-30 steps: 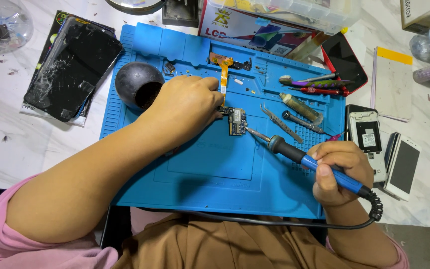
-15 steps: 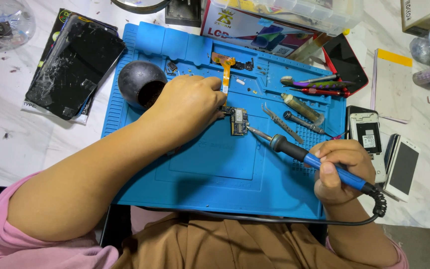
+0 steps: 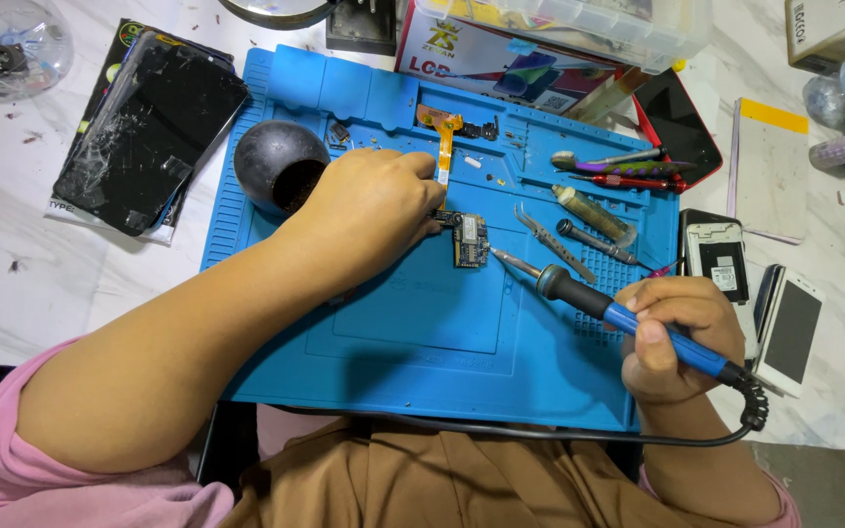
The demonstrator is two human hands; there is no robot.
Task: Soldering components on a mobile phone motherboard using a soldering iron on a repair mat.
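- Both hands work over a blue silicone repair mat (image 3: 422, 342); left hand (image 3: 369, 205) is curled, its fingertips pinning a small circuit board (image 3: 468, 240) near the mat's middle; right hand (image 3: 677, 337) is clenched in a pencil grip around the blue handle of a soldering iron (image 3: 589, 298).
- Little has shifted across the last second; the left hand stays planted on the board, while the right hand and iron have drifted only slightly, the tip still meeting the board's right edge; that steadiness reads, as a judgement, as a joint being heated and not a tool being repositioned.
- An orange flex cable (image 3: 442, 137) runs up from just behind the left hand's fingers; whether it is attached to the board cannot be told.
- Beside the left wrist sits a dark round holder (image 3: 276, 166); metal tweezers (image 3: 540, 230) lie just right of the iron's tip, apart from it.
- Off the mat, a cracked black phone screen (image 3: 144, 132) rests at upper left; two small phones (image 3: 750, 293) lie near the right hand, untouched; the iron's coiled black cord (image 3: 750, 406) trails below the right hand's wrist.
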